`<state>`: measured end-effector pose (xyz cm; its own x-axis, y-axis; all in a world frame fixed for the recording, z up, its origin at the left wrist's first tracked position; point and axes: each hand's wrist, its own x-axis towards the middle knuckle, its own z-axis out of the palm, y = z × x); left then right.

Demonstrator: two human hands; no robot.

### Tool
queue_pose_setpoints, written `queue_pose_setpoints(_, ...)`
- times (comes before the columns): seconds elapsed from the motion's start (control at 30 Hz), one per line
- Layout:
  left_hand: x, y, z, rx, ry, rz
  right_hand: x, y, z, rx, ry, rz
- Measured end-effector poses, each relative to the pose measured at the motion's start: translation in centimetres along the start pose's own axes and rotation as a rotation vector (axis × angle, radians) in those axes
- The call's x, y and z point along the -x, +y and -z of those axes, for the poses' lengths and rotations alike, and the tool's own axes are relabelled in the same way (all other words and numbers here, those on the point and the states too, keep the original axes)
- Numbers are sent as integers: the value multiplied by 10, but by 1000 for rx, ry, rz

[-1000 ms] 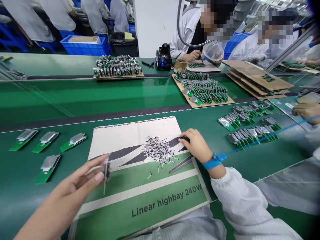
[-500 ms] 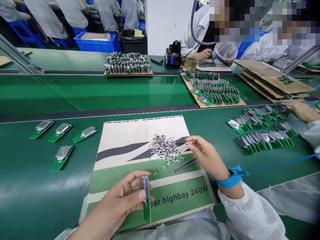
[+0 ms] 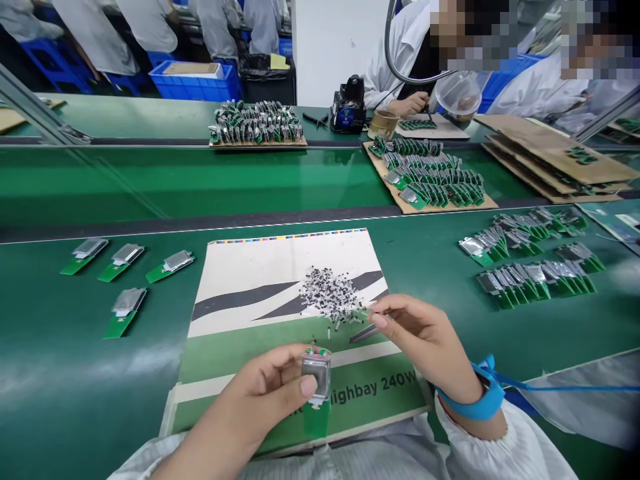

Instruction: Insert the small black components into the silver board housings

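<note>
Two bare hands work over a printed paper sheet (image 3: 260, 267) lying on a green workbench (image 3: 70, 313). The person's left hand (image 3: 260, 393) is closed in a firm grip around a flat silver battery (image 3: 317, 375), holding it upright just above the lower part of the sheet. A green circuit board (image 3: 317, 417) sticks out below the battery.

The right hand (image 3: 425, 343) reaches in from the lower right in a narrow pinch, with its thumb and forefinger (image 3: 380, 321) together. Anything between them is too small to tell. The fingertips are just beside a pile of tiny black parts with metal legs (image 3: 330, 295) in the middle of the sheet. Slim tweezers (image 3: 363, 335) lie on the sheet just below the fingertips. A blue wrist strap (image 3: 487, 400) circles the right wrist.

Four more batteries on green boards (image 3: 127, 261) lie to the left of the sheet, and many others (image 3: 525, 273) sit in rows to the right. Beyond the bench, a co-worker's hand (image 3: 413, 103) works at another sheet.
</note>
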<state>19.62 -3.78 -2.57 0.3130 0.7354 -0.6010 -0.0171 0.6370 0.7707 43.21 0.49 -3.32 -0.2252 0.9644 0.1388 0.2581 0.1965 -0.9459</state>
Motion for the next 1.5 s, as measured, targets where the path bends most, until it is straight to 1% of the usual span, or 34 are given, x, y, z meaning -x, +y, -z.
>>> queue_pose_setpoints(0.13,-3,-2,-2,-64,-3,-59,5,-8,-5,-62,2,15)
queue_pose_setpoints(0.23,-4,-1,-5,-83,-27,-101,9,-10,-8,-92,3,36)
queue_pose_setpoints(0.37,-4,2,-10,-103,-51,-214,13,-11,-8,-52,-30,89)
queue_pose_setpoints(0.47,-3,2,-13,-159,-45,-275,14,-13,-8,-8,-6,155)
queue_pose_setpoints(0.53,-3,-1,-14,-174,-36,-267,15,-15,-10,6,12,152)
queue_pose_setpoints(0.63,-2,-6,-15,-195,-11,-215,17,-17,-12,-3,11,128)
queue_pose_setpoints(0.7,-1,-10,-15,-255,19,-202,18,-19,-14,-8,5,126)
queue_pose_setpoints(0.77,-1,-11,-16,-333,45,-220,20,-20,-15,0,7,130)
queue_pose_setpoints(0.83,0,-9,-17,-398,40,-255,22,-22,-17,17,19,139)
queue_pose_setpoints(0.93,1,-2,-18,-460,-1,-293,25,-25,-18,30,41,149)
queue_pose_setpoints(1.03,2,4,-18,-511,-28,-283,27,-27,-18,46,64,165)
queue_pose_setpoints(1.13,2,5,-19,-534,-12,-279,24,-20,-17,109,117,144)
queue_pose_setpoints(1.27,-3,3,-21,-518,17,-315,8,8,-20,269,214,108)
queue_pose_setpoints(1.37,-7,0,-22,-519,14,-310,-3,27,-24,339,222,98)
queue_pose_setpoints(1.5,-10,1,-22,-552,-30,-261,-7,36,-26,382,211,88)
